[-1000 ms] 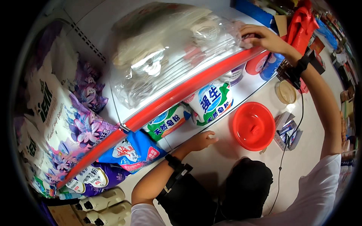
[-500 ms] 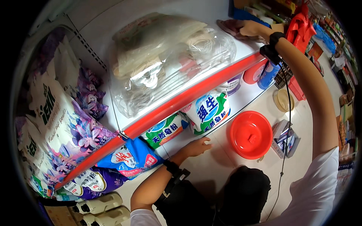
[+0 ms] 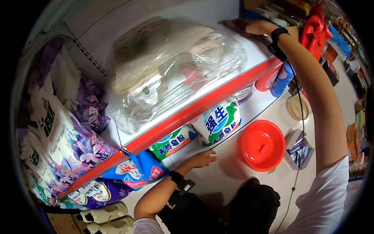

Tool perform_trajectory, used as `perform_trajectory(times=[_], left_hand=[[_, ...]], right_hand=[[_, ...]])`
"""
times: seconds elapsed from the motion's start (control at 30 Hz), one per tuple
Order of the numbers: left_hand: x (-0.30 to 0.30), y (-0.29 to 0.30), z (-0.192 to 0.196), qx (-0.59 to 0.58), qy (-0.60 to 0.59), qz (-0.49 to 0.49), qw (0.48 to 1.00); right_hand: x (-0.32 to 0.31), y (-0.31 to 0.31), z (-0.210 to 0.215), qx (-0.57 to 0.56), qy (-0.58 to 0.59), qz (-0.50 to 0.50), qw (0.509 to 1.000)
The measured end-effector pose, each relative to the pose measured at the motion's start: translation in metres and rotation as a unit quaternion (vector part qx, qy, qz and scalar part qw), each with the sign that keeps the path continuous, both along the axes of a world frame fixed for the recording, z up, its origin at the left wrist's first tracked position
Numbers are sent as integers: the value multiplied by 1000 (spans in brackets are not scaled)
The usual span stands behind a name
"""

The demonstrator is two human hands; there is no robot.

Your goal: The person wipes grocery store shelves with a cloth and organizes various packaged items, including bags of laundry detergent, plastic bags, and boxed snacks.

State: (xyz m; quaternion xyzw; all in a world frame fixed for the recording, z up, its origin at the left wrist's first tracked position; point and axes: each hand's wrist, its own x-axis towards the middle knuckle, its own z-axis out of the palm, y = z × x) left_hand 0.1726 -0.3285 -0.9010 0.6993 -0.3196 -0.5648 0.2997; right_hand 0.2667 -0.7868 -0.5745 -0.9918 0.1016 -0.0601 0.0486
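My right hand (image 3: 260, 28) reaches to the far right end of a white shelf (image 3: 255, 50) with a red front edge. Its fingers are closed on a dark brownish cloth (image 3: 236, 25), which lies against the shelf surface. Left of the cloth sits a large clear plastic pack of bundled plastic bags (image 3: 175, 74). Lower down, my left hand (image 3: 202, 159) hangs over the floor near the bottom shelf, holding nothing, its fingers loosely apart. Just beyond it stands a white and green bag of washing powder (image 3: 218, 121).
A red basin (image 3: 263, 146) stands on the tiled floor, with a small open box (image 3: 299, 152) and a yellowish basket (image 3: 298, 108) beside it. Large detergent bags (image 3: 58, 132) fill the left shelf. A thin black cable (image 3: 295, 179) hangs by my right arm.
My right hand has pushed the cloth slightly farther back and left along the shelf. The view has shifted a little; my left hand stays nearly in place.
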Motion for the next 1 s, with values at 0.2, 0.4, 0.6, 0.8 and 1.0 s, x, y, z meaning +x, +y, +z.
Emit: perform_trajectory(times=[0.2,0.4,0.6,0.8,1.0], left_hand=[[6,-17,-1,17,-1,-28,999],[1,-22,-8,7,23,-30,999],[3,-8,-6,25,17,-48,998],[3,-16,0,5,12,-17,1000],[7,9,13,-9,7,10,1000]], right_hand=[[51,-7,6,44,163,-36,985],[25,67,-3,239,73,110,962],[-42,61,15,187,142,195,952],[-49,-30,-3,-116,-70,19,991],[23,23,12,142,69,-170,973]])
